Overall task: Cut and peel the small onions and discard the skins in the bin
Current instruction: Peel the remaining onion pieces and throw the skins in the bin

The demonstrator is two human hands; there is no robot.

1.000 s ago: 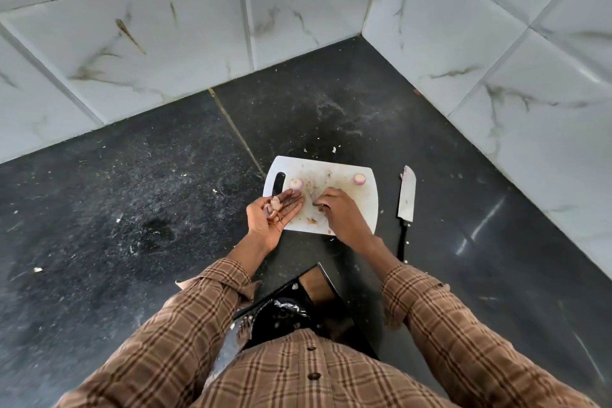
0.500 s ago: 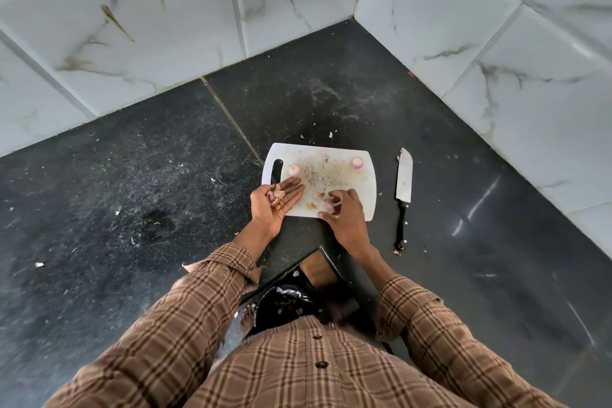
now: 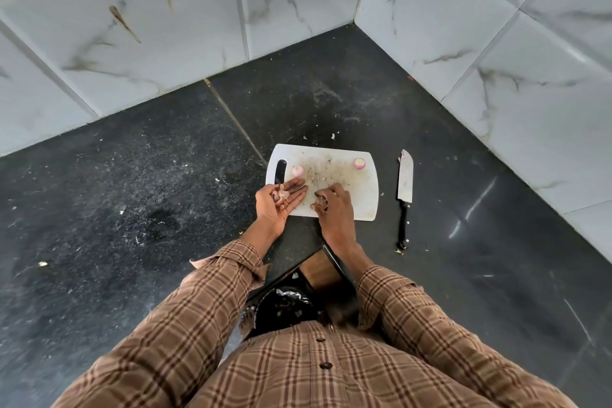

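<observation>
A white cutting board [image 3: 361, 205] lies on the dark counter. Two peeled small onions sit near its far edge, one on the left [image 3: 297, 170] and one on the right [image 3: 359, 163]. My left hand [image 3: 278, 204] lies palm up at the board's left front corner, fingers straight, with a heap of onion skins [image 3: 281, 194] in the palm. My right hand [image 3: 332, 209] is palm down on the board's front part, its curled fingertips pinching skin scraps [image 3: 320, 199]. The bin [image 3: 284, 306], lined with a black bag, stands below the counter edge between my arms.
A knife [image 3: 405, 185] with a black handle lies on the counter right of the board, blade pointing away. Marble-tiled walls meet in a corner behind the board. Small skin bits are scattered on the dark counter [image 3: 132, 209]. A brown wooden piece [image 3: 319, 270] sits beside the bin.
My right hand has slid from the middle of the board toward its front edge, gathering scraps. My left hand keeps its place with the skins in its palm.
</observation>
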